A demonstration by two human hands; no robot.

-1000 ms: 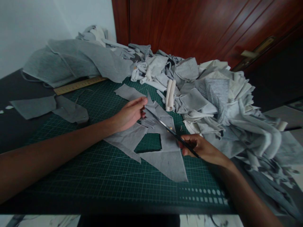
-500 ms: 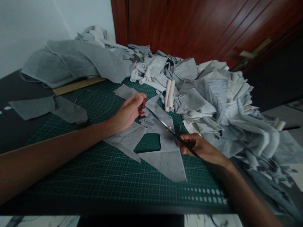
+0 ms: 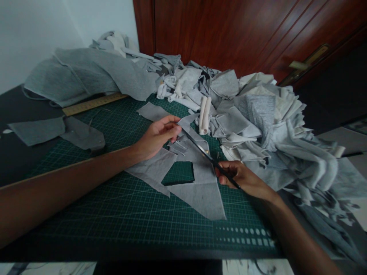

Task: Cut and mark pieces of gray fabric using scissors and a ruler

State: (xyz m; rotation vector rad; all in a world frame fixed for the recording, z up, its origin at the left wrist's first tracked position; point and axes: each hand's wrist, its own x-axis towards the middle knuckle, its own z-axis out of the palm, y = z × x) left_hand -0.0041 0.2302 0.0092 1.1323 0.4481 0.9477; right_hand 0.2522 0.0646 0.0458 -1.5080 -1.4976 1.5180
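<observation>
A grey fabric piece with a square hole cut in it lies on the green cutting mat. My left hand pinches the far edge of this fabric and lifts it slightly. My right hand grips black scissors, whose blades point up-left into the fabric toward my left fingers.
A big heap of grey and cream fabric scraps fills the right and far side of the table. A wooden ruler lies at the mat's far left edge. Two grey pieces lie at the left. A wooden door stands behind.
My left hand has lifted the fabric edge a little and curled its fingers over it. The scissors have slid slightly forward along the cut.
</observation>
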